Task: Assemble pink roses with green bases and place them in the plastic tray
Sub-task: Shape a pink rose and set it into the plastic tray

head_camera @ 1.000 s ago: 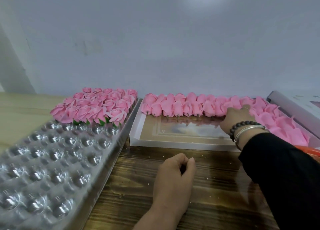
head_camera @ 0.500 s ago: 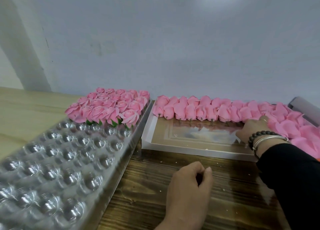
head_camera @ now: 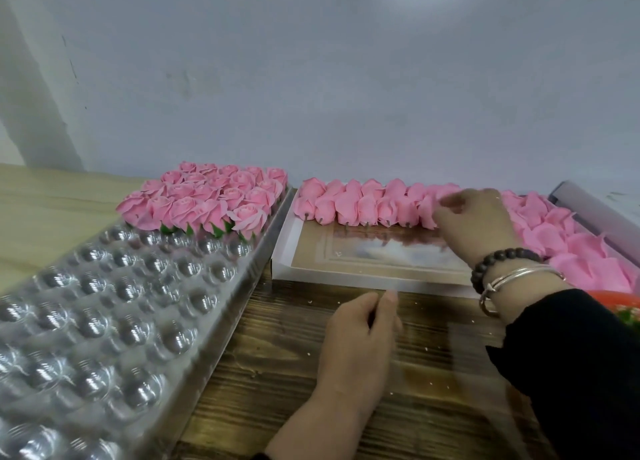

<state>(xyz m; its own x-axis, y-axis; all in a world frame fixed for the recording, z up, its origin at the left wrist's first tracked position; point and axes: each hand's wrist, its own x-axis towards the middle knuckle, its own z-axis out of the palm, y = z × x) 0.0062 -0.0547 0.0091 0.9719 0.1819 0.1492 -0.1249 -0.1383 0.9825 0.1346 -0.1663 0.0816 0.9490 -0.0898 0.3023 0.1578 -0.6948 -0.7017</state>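
Right grip: the right hand (head_camera: 474, 224) has its fingers bent down over the row of loose pink roses (head_camera: 360, 205) at about 1 o'clock; whether they have closed on a bud I cannot tell, since the fingertips are blurred and hidden among the petals.
Left grip: the left hand (head_camera: 360, 335) rests on the wooden table (head_camera: 277, 362) at 6 o'clock, thumb and forefinger pressed together; something small may be pinched there, but it is hidden.
Task things: finished roses with green bases (head_camera: 211, 200) fill the far end of the plastic tray (head_camera: 104, 321) at 11 o'clock; its nearer cups hold nothing.
Loose stock: the unassembled roses lie along the far edge of the white box lid (head_camera: 346, 269) at 12 o'clock.
Just changed: the right hand has slid leftward along the row, from its right-hand end toward the middle.
Meaning: it looks like a pick in progress, choosing the next bud.
Difference from a second ago: the left hand has barely shifted; the view has swung so the tray sits further in.
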